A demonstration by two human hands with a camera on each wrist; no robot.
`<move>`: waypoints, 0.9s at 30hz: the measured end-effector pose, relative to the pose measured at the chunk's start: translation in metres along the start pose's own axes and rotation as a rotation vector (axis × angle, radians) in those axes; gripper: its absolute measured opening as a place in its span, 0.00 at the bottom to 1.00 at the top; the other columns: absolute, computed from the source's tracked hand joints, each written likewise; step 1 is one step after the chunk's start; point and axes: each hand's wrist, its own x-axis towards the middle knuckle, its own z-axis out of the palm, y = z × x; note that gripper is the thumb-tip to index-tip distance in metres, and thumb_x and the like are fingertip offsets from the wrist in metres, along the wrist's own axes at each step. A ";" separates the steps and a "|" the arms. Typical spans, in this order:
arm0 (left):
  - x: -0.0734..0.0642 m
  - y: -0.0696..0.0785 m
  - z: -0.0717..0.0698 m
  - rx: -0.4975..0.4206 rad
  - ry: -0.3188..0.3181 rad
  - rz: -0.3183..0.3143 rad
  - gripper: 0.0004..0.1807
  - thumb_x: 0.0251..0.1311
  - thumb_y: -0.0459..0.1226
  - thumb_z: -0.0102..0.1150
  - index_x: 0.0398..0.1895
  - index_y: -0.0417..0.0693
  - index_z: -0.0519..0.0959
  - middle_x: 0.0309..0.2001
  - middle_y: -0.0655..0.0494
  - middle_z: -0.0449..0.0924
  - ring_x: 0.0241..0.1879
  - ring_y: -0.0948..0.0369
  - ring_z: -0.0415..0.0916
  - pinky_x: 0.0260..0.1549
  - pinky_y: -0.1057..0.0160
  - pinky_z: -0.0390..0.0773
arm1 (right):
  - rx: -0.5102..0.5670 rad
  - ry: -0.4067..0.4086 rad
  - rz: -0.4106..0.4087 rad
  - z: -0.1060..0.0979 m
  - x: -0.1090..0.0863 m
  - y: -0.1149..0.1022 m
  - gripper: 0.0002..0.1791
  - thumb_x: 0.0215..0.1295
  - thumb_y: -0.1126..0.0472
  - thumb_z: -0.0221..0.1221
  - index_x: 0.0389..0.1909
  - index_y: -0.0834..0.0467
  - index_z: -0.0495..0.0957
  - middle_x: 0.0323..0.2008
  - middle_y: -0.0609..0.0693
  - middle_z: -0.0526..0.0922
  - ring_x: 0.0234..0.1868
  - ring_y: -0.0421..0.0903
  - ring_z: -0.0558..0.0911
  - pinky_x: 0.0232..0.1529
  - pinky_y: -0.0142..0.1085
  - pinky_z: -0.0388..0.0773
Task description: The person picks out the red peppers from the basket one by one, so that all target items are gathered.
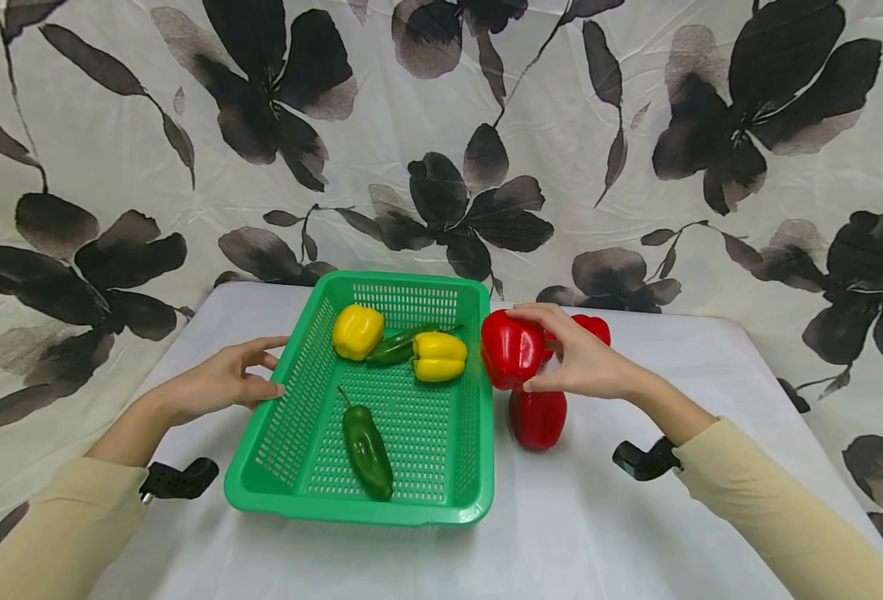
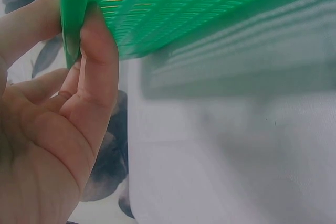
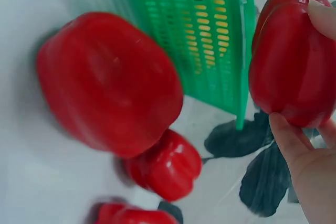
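My left hand (image 1: 219,379) pinches the left rim of a green plastic basket (image 1: 261,467), fingers and thumb on either side of the edge. The left wrist view shows that rim (image 2: 73,19) between the fingers. My right hand (image 1: 579,354) holds a red bell pepper (image 1: 511,350) by its top and bottom, right at the basket's right rim. In the right wrist view this pepper (image 3: 291,61) is above the table, beside the basket wall. Inside the basket lie two yellow bell peppers (image 1: 358,332) (image 1: 438,357) and two green chili peppers (image 1: 368,450) (image 1: 399,346).
On the white-covered table (image 1: 636,517), right of the basket, lie more red bell peppers: one in front (image 1: 539,421), others (image 1: 593,328) partly behind my right hand. The right wrist view shows three of them (image 3: 110,85). A flowered cloth (image 1: 381,125) hangs behind the table.
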 end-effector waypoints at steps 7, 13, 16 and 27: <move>0.000 -0.001 0.000 0.000 0.000 0.002 0.46 0.57 0.39 0.60 0.72 0.41 0.43 0.52 0.35 0.63 0.35 0.53 0.78 0.36 0.57 0.80 | 0.035 0.006 0.002 -0.011 -0.015 0.009 0.48 0.42 0.68 0.70 0.66 0.50 0.58 0.65 0.49 0.56 0.62 0.52 0.62 0.48 0.47 0.77; 0.000 -0.001 -0.001 -0.002 0.000 0.003 0.46 0.57 0.39 0.60 0.72 0.42 0.43 0.52 0.35 0.64 0.35 0.53 0.78 0.36 0.58 0.80 | 0.017 0.023 0.013 -0.018 -0.026 0.019 0.48 0.42 0.68 0.70 0.66 0.48 0.57 0.65 0.49 0.56 0.62 0.53 0.61 0.46 0.45 0.79; 0.000 -0.001 0.000 0.002 -0.001 0.005 0.46 0.57 0.39 0.60 0.72 0.41 0.43 0.52 0.35 0.64 0.35 0.53 0.78 0.36 0.58 0.80 | 0.004 0.040 0.006 -0.021 -0.031 0.027 0.49 0.42 0.67 0.71 0.66 0.49 0.57 0.65 0.50 0.55 0.61 0.52 0.62 0.46 0.44 0.78; 0.000 -0.002 0.000 -0.008 -0.007 0.010 0.45 0.57 0.38 0.60 0.71 0.40 0.43 0.52 0.35 0.64 0.35 0.52 0.78 0.36 0.57 0.81 | -0.022 0.080 0.088 -0.026 -0.053 0.053 0.50 0.39 0.64 0.72 0.66 0.51 0.57 0.64 0.54 0.56 0.62 0.55 0.60 0.52 0.55 0.73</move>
